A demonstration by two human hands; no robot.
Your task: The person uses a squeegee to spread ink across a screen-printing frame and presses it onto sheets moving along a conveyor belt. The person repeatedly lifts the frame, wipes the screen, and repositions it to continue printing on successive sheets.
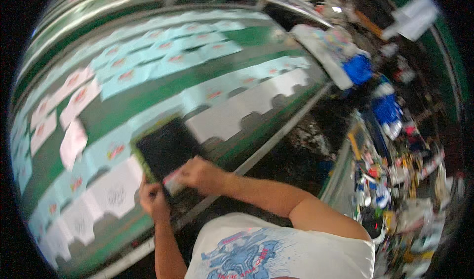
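A dark rectangular screen-printing frame [170, 142] with a yellow-green rim is tilted over the near edge of the long table. My left hand [154, 199] is closed on its lower left corner, thumb on top. At the frame's near end, my right hand [201, 175] is closed round a pale bar with a red streak, which looks like a squeegee [173, 177]; blur and my fingers hide most of it. Beside the frame lie white cut fabric pieces [116, 189], one with a faint dark print. Light blue pieces [116, 149] with small red prints form a row beyond.
The green table [168, 92] carries more rows of light blue pieces [168, 45] and several pink ones [79, 99], one folded up. A pale rail [281, 131] edges its near side. Blue bundles [358, 69] and cluttered containers [375, 190] stand on the right.
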